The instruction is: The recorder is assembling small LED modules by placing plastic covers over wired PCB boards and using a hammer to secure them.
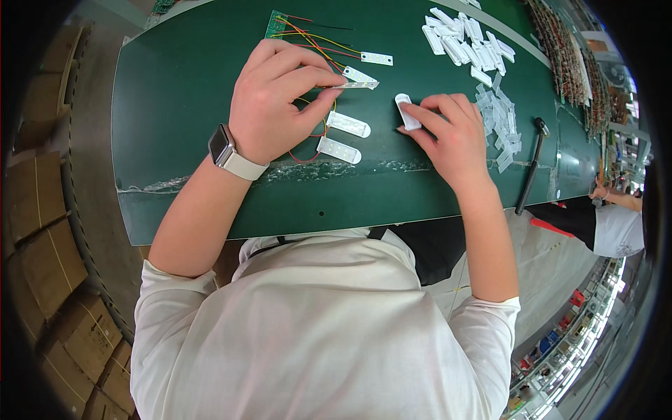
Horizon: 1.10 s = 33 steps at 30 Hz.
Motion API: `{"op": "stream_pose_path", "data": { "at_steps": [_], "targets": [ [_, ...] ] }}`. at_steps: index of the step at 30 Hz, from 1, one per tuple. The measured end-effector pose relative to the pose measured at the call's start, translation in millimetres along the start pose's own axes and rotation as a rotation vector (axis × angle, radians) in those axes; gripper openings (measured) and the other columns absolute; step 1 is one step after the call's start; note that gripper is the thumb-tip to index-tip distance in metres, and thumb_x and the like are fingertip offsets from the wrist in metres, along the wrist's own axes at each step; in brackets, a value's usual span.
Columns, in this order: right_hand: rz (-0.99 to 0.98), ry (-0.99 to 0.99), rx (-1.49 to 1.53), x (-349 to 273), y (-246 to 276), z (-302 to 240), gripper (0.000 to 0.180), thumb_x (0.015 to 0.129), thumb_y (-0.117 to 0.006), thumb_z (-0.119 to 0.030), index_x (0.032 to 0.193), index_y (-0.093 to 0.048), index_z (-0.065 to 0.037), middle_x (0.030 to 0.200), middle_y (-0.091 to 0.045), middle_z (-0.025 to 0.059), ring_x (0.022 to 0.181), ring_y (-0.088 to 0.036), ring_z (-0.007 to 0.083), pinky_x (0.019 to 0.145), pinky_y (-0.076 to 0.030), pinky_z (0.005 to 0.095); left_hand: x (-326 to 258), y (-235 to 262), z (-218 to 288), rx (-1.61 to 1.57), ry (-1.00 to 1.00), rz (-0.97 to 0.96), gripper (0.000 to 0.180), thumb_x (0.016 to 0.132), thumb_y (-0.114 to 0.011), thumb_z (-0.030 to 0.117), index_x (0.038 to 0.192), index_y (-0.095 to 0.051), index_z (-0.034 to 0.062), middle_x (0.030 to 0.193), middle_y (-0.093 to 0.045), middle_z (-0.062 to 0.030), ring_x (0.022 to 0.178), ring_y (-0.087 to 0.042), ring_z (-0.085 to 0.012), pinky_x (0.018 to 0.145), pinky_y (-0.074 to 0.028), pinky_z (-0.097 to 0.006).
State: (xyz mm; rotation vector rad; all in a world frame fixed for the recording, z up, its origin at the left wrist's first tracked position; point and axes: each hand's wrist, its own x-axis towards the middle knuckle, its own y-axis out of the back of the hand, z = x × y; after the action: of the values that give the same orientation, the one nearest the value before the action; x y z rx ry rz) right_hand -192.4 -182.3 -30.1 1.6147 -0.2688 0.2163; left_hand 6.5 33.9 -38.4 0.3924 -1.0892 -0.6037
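Note:
My left hand point(276, 98), with a watch on the wrist, pinches a small white light strip point(360, 85) between thumb and forefinger above the green table point(182, 112). Red and yellow wires point(315, 43) run from a green circuit board point(275, 24) to that strip and to three more white strips point(348, 124) lying on the table by the hand. My right hand point(451, 133) rests on the table and holds a small white oblong cover point(407, 112) at its fingertips.
A heap of white covers point(465, 35) and a pile of clear ones point(500, 115) lie at the back right. A black tool point(530, 168) lies near the right edge. Cardboard boxes point(49, 238) stand on the floor at left. Another person point(619, 217) is at right.

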Motion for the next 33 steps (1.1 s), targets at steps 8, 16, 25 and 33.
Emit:
{"op": "stream_pose_path", "data": {
  "at_steps": [8, 16, 25, 33],
  "targets": [
    [0.074, -0.319, 0.297, 24.8, -25.4, -46.4, 0.039, 0.071, -0.091, -0.042, 0.096, -0.081, -0.013, 0.069, -0.069, -0.0030, 0.067, -0.065, 0.0199, 0.066, -0.051, 0.0354, -0.1, 0.0, -2.9, 0.011, 0.039, -0.018, 0.017, 0.075, -0.084, 0.004, 0.090, -0.080, 0.0108, 0.094, -0.074, -0.0008, 0.090, -0.063, -0.0230, 0.080, -0.051, -0.035],
    [0.060, -0.045, 0.461, 24.3, -4.5, -18.2, 0.034, 0.080, -0.085, -0.022, 0.113, -0.080, -0.016, 0.108, -0.074, -0.0020, 0.105, -0.064, 0.0240, 0.090, -0.053, 0.0373, -2.8, -1.8, -2.4, -0.021, 0.097, 0.021, 0.019, 0.072, -0.085, 0.005, 0.088, -0.080, 0.0135, 0.091, -0.073, 0.0017, 0.090, -0.063, -0.0223, 0.078, -0.054, -0.034],
    [0.078, -0.174, 0.423, 21.1, -28.4, -20.9, 0.026, 0.081, -0.083, -0.015, 0.107, -0.080, -0.012, 0.107, -0.077, 0.0012, 0.101, -0.066, 0.0261, 0.092, -0.053, 0.0402, -2.8, -3.3, -4.4, 0.029, 0.110, 0.042, 0.017, 0.074, -0.085, 0.006, 0.088, -0.080, 0.0125, 0.089, -0.073, 0.0004, 0.089, -0.063, -0.0235, 0.077, -0.054, -0.035],
    [0.184, -0.318, 0.579, 20.8, -43.9, -16.6, 0.052, 0.084, -0.083, -0.012, 0.134, -0.071, -0.018, 0.103, -0.079, -0.0030, 0.095, -0.067, 0.0211, 0.089, -0.055, 0.0360, 2.5, -16.6, -2.9, 0.181, -0.024, -0.094, 0.016, 0.077, -0.085, 0.011, 0.091, -0.082, 0.0158, 0.089, -0.072, 0.0025, 0.092, -0.063, -0.0228, 0.078, -0.055, -0.036]
  ]
}}
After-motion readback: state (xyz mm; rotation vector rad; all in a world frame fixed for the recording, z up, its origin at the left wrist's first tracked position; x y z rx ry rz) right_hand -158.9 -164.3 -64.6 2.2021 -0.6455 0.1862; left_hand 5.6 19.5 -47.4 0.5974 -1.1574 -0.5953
